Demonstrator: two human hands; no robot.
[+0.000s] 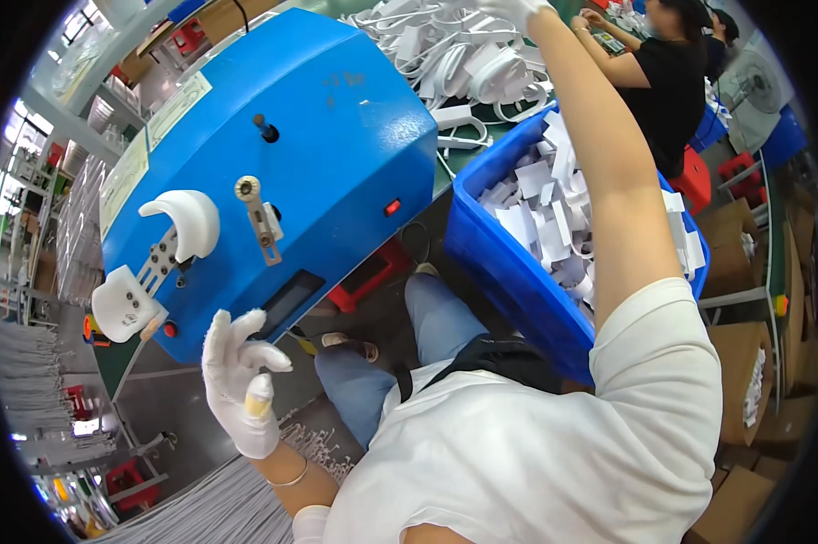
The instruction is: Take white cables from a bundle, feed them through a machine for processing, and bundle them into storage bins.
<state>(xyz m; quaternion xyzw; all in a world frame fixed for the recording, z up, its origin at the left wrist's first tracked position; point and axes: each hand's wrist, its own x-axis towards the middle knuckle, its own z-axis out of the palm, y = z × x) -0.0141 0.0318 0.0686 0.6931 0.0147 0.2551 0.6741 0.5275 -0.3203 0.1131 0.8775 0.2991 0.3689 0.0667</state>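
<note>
My left hand [238, 381], in a white glove with a yellowish patch at the thumb, is raised in front of the blue machine [336, 118]. Its fingers are apart and hold nothing. On the machine's face, two white curved holders [198, 227] sit on a slotted metal bracket, beside a metal arm with a roller [262, 222]. My right arm stretches far forward, and my gloved right hand [516, 9] is over a pile of white coiled cables [481, 68]. The upper picture edge cuts that hand off, so its fingers and any hold are hidden.
A blue bin [499, 281] full of white pieces stands right of my legs. Bundles of long grey-white cables [237, 503] lie at lower left. Another person [667, 82] works at the upper right, near red stools [692, 181]. Cardboard boxes [740, 363] stand at the right.
</note>
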